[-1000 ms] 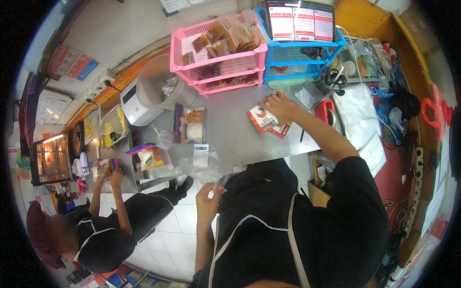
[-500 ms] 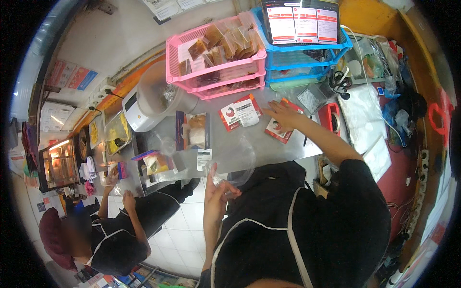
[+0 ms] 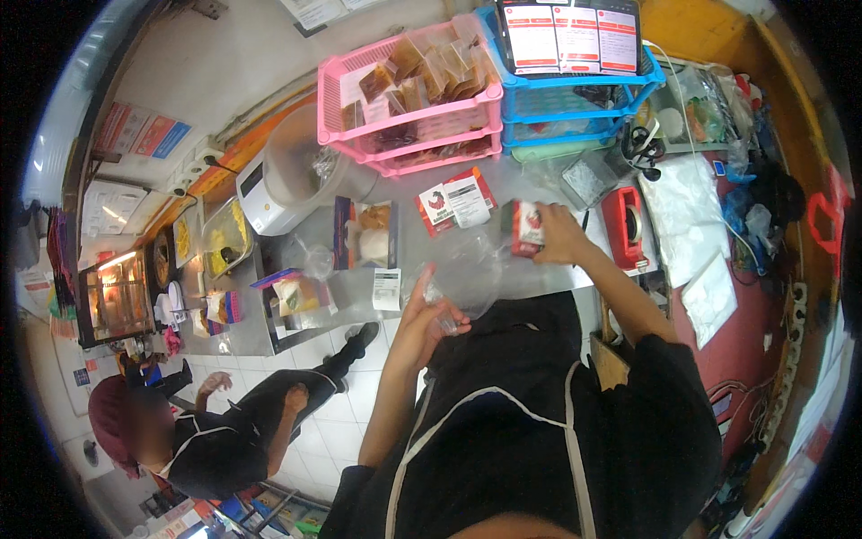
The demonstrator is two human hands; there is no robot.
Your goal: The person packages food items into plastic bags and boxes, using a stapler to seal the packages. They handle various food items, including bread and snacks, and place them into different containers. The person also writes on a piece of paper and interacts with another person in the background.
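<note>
Small red-and-white box (image 3: 525,227) held above the steel desk (image 3: 409,269), just right of its middle, right hand (image 3: 558,235) closed around its right side. Clear plastic bag (image 3: 462,274) just left of and below the box, held up over the near desk edge. Left hand (image 3: 426,314) closed on the bag's lower part, fingers (image 3: 449,316) pinching the film. Flat red-and-white pack (image 3: 456,199) lying on the desk just left of the box, apart from it. Further left, an open carton (image 3: 366,232) with pale food inside, and a white slip (image 3: 387,288) near the desk edge. Behind these, a pink basket rack (image 3: 409,126) stacked with bagged goods, beside a blue rack (image 3: 575,99) carrying a screen (image 3: 567,34) on top. White cooker (image 3: 269,193) at the left of the pink rack, with a clear lid above it. Red tape dispenser (image 3: 626,225) just right of the right hand. White sheets (image 3: 687,216) lying further right. Black apron filling the lower middle. At lower left, another person (image 3: 193,431) in black with a dark red cap, crouching on the tiled floor (image 3: 310,431), well apart from the hands.
</note>
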